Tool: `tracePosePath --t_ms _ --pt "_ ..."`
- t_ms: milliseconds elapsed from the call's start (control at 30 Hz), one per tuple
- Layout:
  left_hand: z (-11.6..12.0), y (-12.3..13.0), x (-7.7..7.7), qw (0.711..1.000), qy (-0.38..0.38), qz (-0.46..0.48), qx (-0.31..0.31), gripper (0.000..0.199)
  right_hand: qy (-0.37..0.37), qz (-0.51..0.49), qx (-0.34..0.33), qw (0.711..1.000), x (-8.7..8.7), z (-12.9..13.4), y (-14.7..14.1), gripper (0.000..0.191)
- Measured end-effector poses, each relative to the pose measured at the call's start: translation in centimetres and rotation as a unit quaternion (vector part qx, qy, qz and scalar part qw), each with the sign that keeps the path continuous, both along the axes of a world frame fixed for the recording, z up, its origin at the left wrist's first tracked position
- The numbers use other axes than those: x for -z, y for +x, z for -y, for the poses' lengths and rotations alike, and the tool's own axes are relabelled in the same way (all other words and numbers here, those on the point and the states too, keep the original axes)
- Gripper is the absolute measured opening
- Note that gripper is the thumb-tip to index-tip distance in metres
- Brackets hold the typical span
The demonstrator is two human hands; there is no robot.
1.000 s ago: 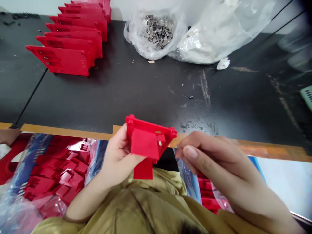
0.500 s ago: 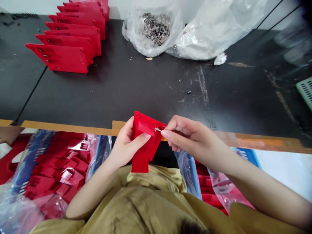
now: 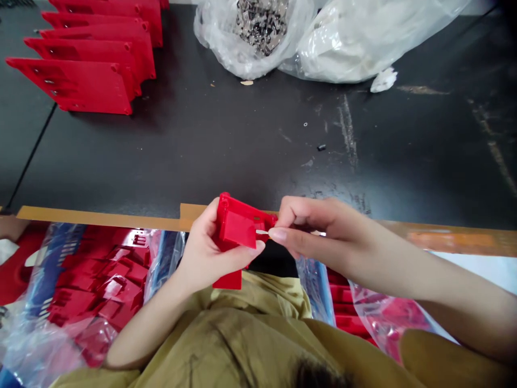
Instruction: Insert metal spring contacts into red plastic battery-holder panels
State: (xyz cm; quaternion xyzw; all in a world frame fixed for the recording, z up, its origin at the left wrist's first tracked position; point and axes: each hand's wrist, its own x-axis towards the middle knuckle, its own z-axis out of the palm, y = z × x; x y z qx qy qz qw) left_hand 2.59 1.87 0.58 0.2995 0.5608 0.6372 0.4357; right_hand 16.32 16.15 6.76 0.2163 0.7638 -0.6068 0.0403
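- Red part (image 3: 238,229): moulded plastic housing, held in the air at centre view, in front of the chest and over the near edge of the worktop.
- Orientation: the long axis runs roughly front to back, tilted slightly. One corner points away from the person, and a flat tab (image 3: 230,280) points down toward the chest.
- Left hand (image 3: 210,250): grips the part from below and from the left. Its fingers (image 3: 202,237) are closed around the body, and the thumb lies across the near face.
- Right hand (image 3: 323,234): approaches from the right. Its thumb and index fingers (image 3: 283,234) are closed in a pinch on a pale pin (image 3: 262,231).
- Pale pin: small and thin, lying roughly level. Its tip is at the right side of the part; whether it enters a slot cannot be determined.
- Worktop (image 3: 242,151): dark, scuffed surface with an orange strip (image 3: 100,222) along the near edge.
- Red panels (image 3: 76,86): stand in an overlapping row at the far left of the worktop.
- Clear bag (image 3: 258,27): holds metal clips, at the far edge, just beside a white-filled bag (image 3: 363,48).
- Plastic bags (image 3: 97,285): hold further red parts, below the near edge, on both sides of the person.
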Motion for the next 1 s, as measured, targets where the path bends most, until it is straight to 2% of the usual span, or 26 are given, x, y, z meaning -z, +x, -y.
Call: tracePosePath --t_ms 200,533,700,867,1000 --pt "-0.3 0.5 -0.1 0.999 0.010 -0.036 -0.031 0.040 0.037 0.012 -0.022 0.999 -0.1 -0.3 0.2 0.027" --pt "0.3 1.1 -0.2 0.998 -0.012 -0.026 -0.063 0.038 0.082 -0.013 -0.056 0.995 -0.2 -0.4 0.7 0.027" --pt "0.3 0.9 -0.1 0.990 0.052 -0.101 -0.077 0.037 0.109 -0.043 -0.075 0.990 -0.5 -0.1 1.3 0.021" --pt "-0.1 0.4 -0.7 0.948 0.185 -0.245 -0.079 0.041 0.134 -0.095 -0.089 0.982 -1.1 0.5 1.8 0.024" --pt "0.3 0.5 -1.3 0.933 0.207 -0.285 -0.073 0.040 0.173 -0.098 -0.097 0.975 -1.5 1.1 2.4 0.023"
